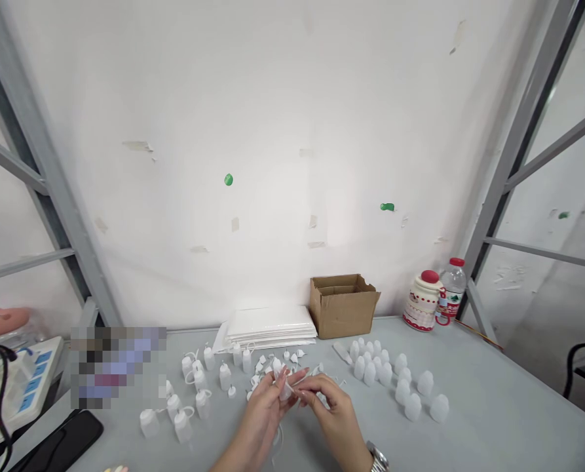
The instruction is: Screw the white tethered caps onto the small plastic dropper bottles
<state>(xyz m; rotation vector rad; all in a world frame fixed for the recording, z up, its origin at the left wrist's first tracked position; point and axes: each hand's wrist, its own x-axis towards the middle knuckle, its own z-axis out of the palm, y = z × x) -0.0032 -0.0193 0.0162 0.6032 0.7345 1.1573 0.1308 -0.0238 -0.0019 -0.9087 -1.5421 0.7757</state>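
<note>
My left hand [264, 408] is wrapped round a small white squeeze bottle [285, 392] with a white cap at its top. Thumb and forefinger of my right hand [332, 408] pinch together at the bottle's right side, on what looks like a thin white strap; the fingers partly hide it. Behind my hands lies a loose pile of small white caps [260, 368]. To the left stand several capped bottles [225, 377], some with looped straps. To the right are several frosted white bottles [384, 373] without visible caps.
A cardboard box [348, 314] and a stack of white sheets [267, 326] sit against the wall. At the back right stand a cream jar [420, 305] and a clear bottle [453, 285]. A black phone [66, 442] and a power strip [31, 383] lie at the left.
</note>
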